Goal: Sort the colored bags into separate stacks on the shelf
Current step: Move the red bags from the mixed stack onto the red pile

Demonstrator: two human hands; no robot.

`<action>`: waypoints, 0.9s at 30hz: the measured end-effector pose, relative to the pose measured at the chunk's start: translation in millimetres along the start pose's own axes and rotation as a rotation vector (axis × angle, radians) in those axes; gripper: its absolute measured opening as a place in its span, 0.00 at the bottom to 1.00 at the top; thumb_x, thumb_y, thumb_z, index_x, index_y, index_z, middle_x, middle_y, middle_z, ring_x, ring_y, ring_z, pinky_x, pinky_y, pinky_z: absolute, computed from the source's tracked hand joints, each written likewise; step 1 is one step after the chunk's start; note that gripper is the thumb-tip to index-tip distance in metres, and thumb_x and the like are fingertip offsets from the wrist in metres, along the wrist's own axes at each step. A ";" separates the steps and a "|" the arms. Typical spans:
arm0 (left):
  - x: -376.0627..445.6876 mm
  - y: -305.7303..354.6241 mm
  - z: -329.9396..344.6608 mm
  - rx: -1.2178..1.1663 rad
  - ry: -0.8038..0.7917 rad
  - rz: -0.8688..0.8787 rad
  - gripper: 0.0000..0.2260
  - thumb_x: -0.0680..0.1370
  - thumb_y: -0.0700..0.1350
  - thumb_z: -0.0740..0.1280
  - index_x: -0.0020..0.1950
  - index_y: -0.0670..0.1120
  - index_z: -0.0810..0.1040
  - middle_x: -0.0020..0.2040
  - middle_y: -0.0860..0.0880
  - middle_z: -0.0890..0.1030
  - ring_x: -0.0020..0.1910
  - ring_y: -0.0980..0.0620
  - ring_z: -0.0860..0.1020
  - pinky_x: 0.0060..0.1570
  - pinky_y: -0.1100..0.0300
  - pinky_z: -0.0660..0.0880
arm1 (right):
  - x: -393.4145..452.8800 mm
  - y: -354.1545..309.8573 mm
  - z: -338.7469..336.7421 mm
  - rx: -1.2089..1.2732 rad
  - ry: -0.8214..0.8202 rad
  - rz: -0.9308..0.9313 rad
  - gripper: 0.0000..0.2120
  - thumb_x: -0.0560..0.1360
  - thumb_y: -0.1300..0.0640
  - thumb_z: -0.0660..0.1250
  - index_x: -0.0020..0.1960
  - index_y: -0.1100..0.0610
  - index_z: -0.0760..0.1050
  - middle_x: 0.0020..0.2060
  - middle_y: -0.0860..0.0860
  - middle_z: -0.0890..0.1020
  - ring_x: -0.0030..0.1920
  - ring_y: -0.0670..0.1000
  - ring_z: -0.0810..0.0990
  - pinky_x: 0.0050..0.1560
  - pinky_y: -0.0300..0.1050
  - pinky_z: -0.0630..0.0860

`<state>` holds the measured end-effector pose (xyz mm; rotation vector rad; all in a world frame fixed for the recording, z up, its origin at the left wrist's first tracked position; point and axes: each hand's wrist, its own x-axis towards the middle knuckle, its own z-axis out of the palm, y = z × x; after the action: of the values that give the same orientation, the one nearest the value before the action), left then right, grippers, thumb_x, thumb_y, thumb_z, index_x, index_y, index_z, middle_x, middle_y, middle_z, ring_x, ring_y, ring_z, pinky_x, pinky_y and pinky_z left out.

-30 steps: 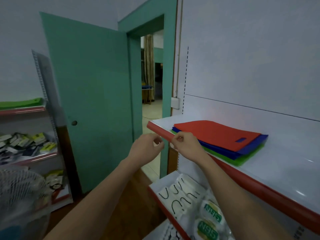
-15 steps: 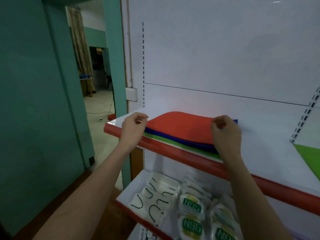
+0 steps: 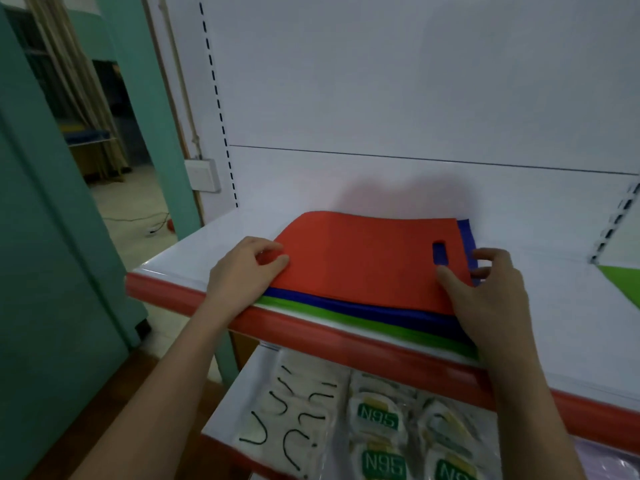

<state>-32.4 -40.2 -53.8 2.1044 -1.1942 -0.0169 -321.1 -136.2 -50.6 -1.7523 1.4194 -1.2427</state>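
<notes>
A red bag (image 3: 360, 261) lies on top of a pile on the white shelf (image 3: 571, 317). Under it show the edges of a blue bag (image 3: 346, 304) and a green bag (image 3: 311, 308). My left hand (image 3: 242, 271) pinches the red bag's left edge, thumb on top and fingers beneath. My right hand (image 3: 485, 289) holds the bag's right end beside the handle slot, thumb on the red surface and fingers curled round the edge. Another green bag (image 3: 623, 282) lies at the far right of the same shelf.
The shelf has a red front lip (image 3: 311, 337). A lower shelf (image 3: 242, 393) holds several packets of N95 masks (image 3: 377, 417). A teal door (image 3: 45, 237) and an open doorway stand to the left. The white back panel (image 3: 415, 98) rises behind the pile.
The view has swung right and closer to the shelf. Both hands moved from the shelf's front lip onto the red bag's two ends and now grip it.
</notes>
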 end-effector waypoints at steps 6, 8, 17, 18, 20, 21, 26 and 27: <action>0.3 0.1 1.0 0.019 0.002 -0.015 0.22 0.75 0.65 0.64 0.66 0.58 0.75 0.66 0.59 0.73 0.61 0.56 0.74 0.59 0.53 0.69 | -0.7 0.6 0.0 -0.010 0.033 -0.003 0.18 0.74 0.54 0.72 0.62 0.53 0.72 0.46 0.53 0.77 0.46 0.55 0.77 0.41 0.46 0.72; 0.1 2.6 1.5 0.056 -0.013 -0.033 0.27 0.74 0.67 0.63 0.69 0.56 0.73 0.68 0.57 0.72 0.63 0.53 0.73 0.59 0.52 0.69 | -3.0 1.3 -1.3 -0.002 0.083 -0.022 0.14 0.74 0.57 0.72 0.58 0.52 0.74 0.45 0.53 0.78 0.45 0.55 0.78 0.43 0.47 0.74; 4.7 -1.4 -0.3 -0.010 -0.088 -0.029 0.27 0.71 0.68 0.67 0.62 0.52 0.77 0.64 0.53 0.73 0.62 0.49 0.74 0.58 0.51 0.70 | -8.6 -1.4 0.8 -0.116 0.218 -0.101 0.10 0.75 0.62 0.69 0.54 0.53 0.78 0.47 0.53 0.78 0.45 0.52 0.76 0.46 0.41 0.67; 6.4 -1.1 -2.0 -0.046 -0.094 -0.046 0.25 0.70 0.66 0.69 0.57 0.51 0.79 0.61 0.52 0.75 0.58 0.48 0.76 0.56 0.52 0.71 | -8.8 -2.3 0.7 -0.133 0.219 -0.102 0.09 0.74 0.62 0.69 0.54 0.53 0.79 0.47 0.54 0.79 0.43 0.52 0.76 0.44 0.41 0.68; 11.7 -2.1 -4.6 -0.106 -0.151 -0.066 0.24 0.66 0.65 0.72 0.47 0.46 0.82 0.53 0.49 0.80 0.50 0.47 0.78 0.52 0.52 0.74 | -10.3 -6.3 0.3 -0.134 0.203 -0.083 0.08 0.75 0.62 0.69 0.52 0.53 0.80 0.46 0.54 0.79 0.37 0.49 0.75 0.36 0.40 0.68; 13.2 -2.3 -7.2 -0.141 -0.188 -0.071 0.25 0.64 0.66 0.72 0.46 0.45 0.82 0.50 0.47 0.81 0.49 0.46 0.78 0.52 0.50 0.75 | -11.8 -9.0 0.4 -0.121 0.197 -0.076 0.08 0.75 0.63 0.69 0.51 0.53 0.80 0.46 0.54 0.79 0.36 0.47 0.75 0.34 0.38 0.68; 12.6 1.5 -18.0 -0.084 -0.124 -0.017 0.25 0.70 0.60 0.72 0.62 0.47 0.80 0.63 0.44 0.74 0.67 0.41 0.65 0.63 0.46 0.69 | -21.4 -31.0 -3.6 -0.106 0.231 -0.143 0.09 0.75 0.63 0.67 0.48 0.52 0.82 0.47 0.52 0.81 0.36 0.47 0.74 0.33 0.35 0.67; 9.5 5.7 -22.5 -0.077 -0.080 0.017 0.23 0.72 0.58 0.72 0.61 0.46 0.80 0.64 0.44 0.74 0.66 0.41 0.65 0.62 0.47 0.68 | -23.7 -36.2 -7.7 -0.079 0.247 -0.143 0.09 0.75 0.63 0.67 0.47 0.51 0.82 0.47 0.51 0.82 0.36 0.46 0.74 0.35 0.37 0.69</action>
<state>-23.6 -36.5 -30.6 2.0432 -1.2387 -0.1382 -312.5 -102.5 -23.7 -1.8300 1.5190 -1.5432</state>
